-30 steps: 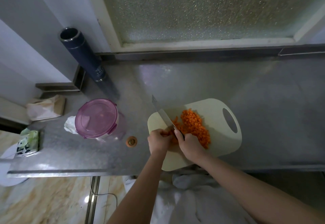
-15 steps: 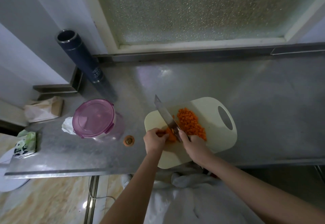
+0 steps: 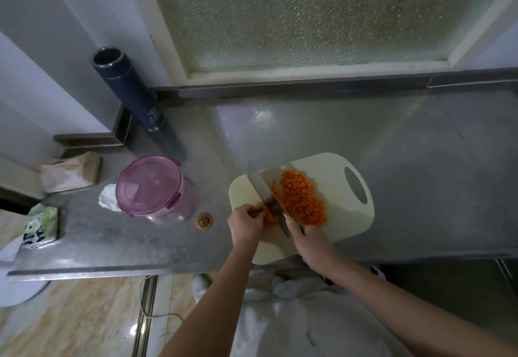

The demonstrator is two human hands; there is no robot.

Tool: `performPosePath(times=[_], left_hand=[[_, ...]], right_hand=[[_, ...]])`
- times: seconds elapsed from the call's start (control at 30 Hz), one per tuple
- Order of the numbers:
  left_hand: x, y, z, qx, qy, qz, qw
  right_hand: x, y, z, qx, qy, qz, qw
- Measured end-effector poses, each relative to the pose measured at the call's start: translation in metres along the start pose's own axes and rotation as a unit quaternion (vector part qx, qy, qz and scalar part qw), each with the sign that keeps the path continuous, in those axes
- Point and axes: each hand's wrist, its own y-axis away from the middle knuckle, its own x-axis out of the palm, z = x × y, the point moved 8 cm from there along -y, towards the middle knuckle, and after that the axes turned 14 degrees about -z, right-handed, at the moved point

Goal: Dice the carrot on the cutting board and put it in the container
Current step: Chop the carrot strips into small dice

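One green printed packet (image 3: 42,225) lies at the far left edge of the steel counter (image 3: 392,160), with one pale paper bag (image 3: 70,173) beyond it. One tall dark flask (image 3: 126,96) stands open-topped by the wall corner. One crumpled white tissue (image 3: 108,198) touches the left side of the one container (image 3: 152,185), a clear tub closed with a pink clip lid, well apart from the board. One round carrot stub (image 3: 204,220) sits on the counter between container and board.

Two bare hands work over the one cream cutting board (image 3: 336,171). The left hand (image 3: 246,223) is knuckles-up, fingers curled, pinching a small bunch of carrot strips (image 3: 267,213) against the board's left part. One knife (image 3: 266,195) slants across the board, tip pointing away and to the left, its heel just beside those fingertips. The right hand (image 3: 311,241) is wrapped round the handle, one fingertip forward by the blade's heel. One heap of diced carrot (image 3: 302,199) lies mid-board, just right of the blade.
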Motion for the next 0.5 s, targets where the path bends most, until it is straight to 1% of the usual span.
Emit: performPosePath(times=[0.03,0.13,0.27,0.5], left_hand=[[0.0,0.0,0.001,-0.007,0.0,0.0,1.0],[0.002,-0.001,0.002,-0.028,0.001,0.006,1.0],[0.004,-0.002,0.006,-0.064,0.009,0.01,0.998],[0.006,-0.004,0.004,-0.067,0.013,0.024,0.997]], right_hand=[[0.001,0.001,0.0,0.002,0.006,0.004,1.0],[0.001,0.002,-0.003,0.026,-0.003,-0.015,1.0],[0.002,0.006,0.003,0.018,0.022,-0.021,0.999],[0.004,0.002,0.008,0.008,0.056,-0.02,0.998]])
